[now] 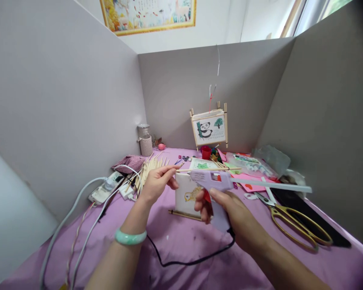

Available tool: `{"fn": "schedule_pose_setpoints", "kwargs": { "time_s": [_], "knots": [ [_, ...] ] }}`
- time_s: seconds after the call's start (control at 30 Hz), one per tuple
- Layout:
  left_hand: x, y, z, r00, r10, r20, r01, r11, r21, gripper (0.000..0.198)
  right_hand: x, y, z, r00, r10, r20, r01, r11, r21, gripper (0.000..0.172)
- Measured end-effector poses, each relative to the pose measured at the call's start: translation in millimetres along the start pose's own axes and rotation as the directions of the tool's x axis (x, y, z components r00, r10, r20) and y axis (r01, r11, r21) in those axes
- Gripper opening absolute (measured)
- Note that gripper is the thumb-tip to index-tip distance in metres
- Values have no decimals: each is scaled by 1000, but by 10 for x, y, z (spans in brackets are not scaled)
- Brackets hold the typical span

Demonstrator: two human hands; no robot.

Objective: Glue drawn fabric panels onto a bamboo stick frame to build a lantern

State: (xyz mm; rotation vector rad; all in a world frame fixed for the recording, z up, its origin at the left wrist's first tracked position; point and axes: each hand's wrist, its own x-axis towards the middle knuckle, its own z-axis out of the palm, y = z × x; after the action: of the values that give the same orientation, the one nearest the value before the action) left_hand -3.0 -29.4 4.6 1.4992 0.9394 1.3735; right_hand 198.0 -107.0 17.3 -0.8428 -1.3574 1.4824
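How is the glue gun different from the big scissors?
The glue gun is light purple, but the scissors are gold and silver. The right hand holds the glue gun up, while the scissors lie on the table. The glue gun has a black cord; the scissors have none. Both are hand tools.

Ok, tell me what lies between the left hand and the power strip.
Thin wooden sticks, a white adapter and a white cable lie there, as the head view shows.
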Motion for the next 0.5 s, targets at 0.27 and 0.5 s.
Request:
{"fn": "schedule_pose_setpoints", "kwargs": {
  "time_s": [0.27, 0.5],
  "knots": [
    [10, -45, -5, 1000, 3, 2, -3, 997, -72, 36, 197, -6, 127, 999, 47, 5, -47, 998, 37, 35],
    [1, -37, -12, 1000, 1, 20, 1, 994, -111, 37, 284, 45, 162, 998, 59, -4, -59, 998, 32, 37]
  ]
}}
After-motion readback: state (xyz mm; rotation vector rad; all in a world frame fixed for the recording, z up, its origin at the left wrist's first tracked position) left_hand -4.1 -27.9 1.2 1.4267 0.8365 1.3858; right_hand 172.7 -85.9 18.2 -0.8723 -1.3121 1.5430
